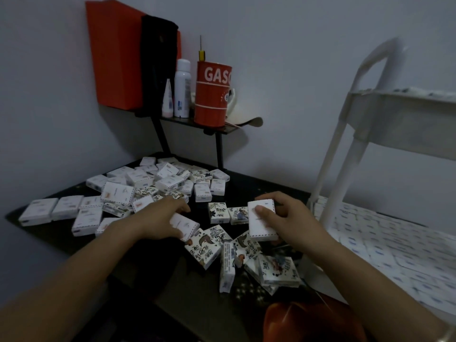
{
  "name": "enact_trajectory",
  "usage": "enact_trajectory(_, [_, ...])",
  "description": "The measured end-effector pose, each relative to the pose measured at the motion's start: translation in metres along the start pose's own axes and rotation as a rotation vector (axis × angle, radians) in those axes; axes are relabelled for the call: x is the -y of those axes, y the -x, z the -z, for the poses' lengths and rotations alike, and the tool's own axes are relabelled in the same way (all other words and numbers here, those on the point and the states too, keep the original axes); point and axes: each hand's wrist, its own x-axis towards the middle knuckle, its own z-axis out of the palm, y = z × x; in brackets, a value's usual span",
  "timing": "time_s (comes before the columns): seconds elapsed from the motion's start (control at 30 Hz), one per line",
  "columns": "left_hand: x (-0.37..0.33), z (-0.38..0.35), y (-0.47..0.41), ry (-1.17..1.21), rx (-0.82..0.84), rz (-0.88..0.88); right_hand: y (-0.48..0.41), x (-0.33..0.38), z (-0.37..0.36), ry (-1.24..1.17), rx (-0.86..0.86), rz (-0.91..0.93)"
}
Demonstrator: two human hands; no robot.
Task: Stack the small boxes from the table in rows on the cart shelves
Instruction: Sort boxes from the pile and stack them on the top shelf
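On our right stands the white cart [399,119]. Its lower shelf [394,248] is covered with boxes lying flat in rows, and its frame stands just beside the table's right end. The dark table [259,186] fills the corner in front of us. Above its far edge a black ledge [187,122] carries a red case [113,58], a red can [212,95] lettered "GASO", a white spray bottle [182,90] and a screwdriver [201,51] that stands up behind the can.

Most of the small boxes are on the table. We see a loose heap [153,186] across the left and far side, mostly plain white faces up. A smaller scatter [246,255] with printed pictures lies near the front edge, some flat and some on edge.

The left hand [160,218] reaches in beside the heap. Its fingers are curled over one white box [185,224], which tilts against the picture boxes below it. The right hand [291,215] holds a second white box [261,220] near the cart's post. The thumb is pressed on its top face and the fingers are wrapped round its far side. We cannot tell whether this box touches the table.
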Motion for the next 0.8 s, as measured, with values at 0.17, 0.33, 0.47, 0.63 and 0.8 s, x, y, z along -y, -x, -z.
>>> enact_trajectory(0.17, [-0.008, 0.0, 0.003, -0.007, -0.235, -0.028, 0.012, 0.018, 0.014, -0.125, -0.022, -0.05])
enact_trajectory(0.33, [-0.049, 0.036, 0.013, 0.178, -0.393, -0.077, 0.03, 0.039, 0.041, -0.207, -0.019, -0.092])
enact_trajectory(0.47, [-0.113, 0.08, 0.025, 0.545, -0.276, -0.238, 0.048, 0.063, 0.075, -0.238, -0.016, -0.11])
enact_trajectory(0.63, [-0.193, 0.151, 0.032, 0.525, -0.283, -0.487, 0.067, 0.096, 0.13, -0.281, -0.082, -0.063])
enact_trajectory(0.8, [-0.265, 0.221, 0.023, 0.414, -0.263, -0.605, 0.079, 0.126, 0.196, -0.263, -0.164, 0.038])
